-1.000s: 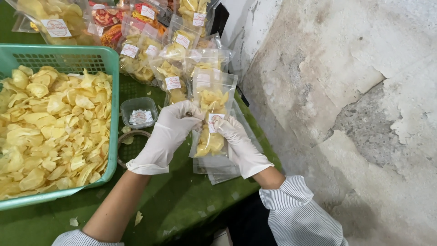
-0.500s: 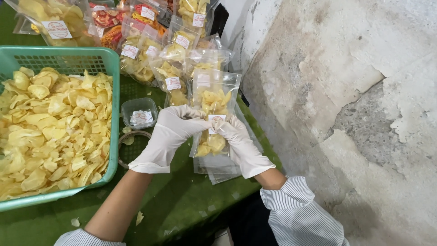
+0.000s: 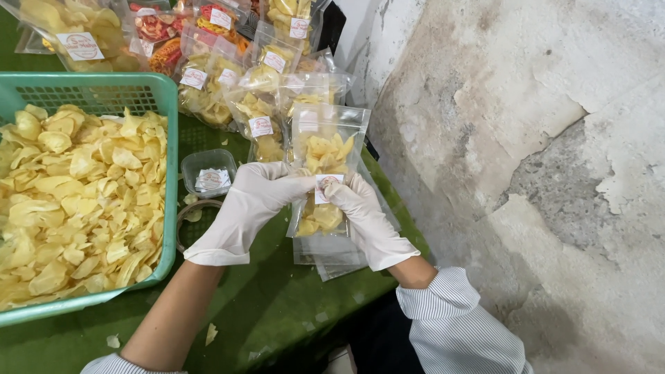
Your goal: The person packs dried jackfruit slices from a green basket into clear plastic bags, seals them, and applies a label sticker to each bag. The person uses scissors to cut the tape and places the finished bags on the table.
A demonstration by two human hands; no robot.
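Item: clear plastic pouch of yellow chips [image 3: 325, 173], flat, rectangular, transparent, sealed strip along the top edge, partly filled with pale yellow, curled chips that sit in the middle and lower part. A small round sticker label [image 3: 325, 185] sits on its front face. Position: held upright above the green table cover [image 3: 277, 312], just right of the green plastic basket [image 3: 166, 173].

Left hand [image 3: 242, 211]: white glove, fingers curled around the pouch's left edge, fingertips at the label.
Right hand [image 3: 367, 218]: white glove, thumb and forefinger pinched on the label at the pouch's front.

Nearby: loose yellow chips [image 3: 76, 201] heaped in the basket; a small clear tub [image 3: 208, 173] between basket and hands; a row of filled, labelled pouches [image 3: 242, 90] behind; empty flat pouches [image 3: 332, 253] under the held one.
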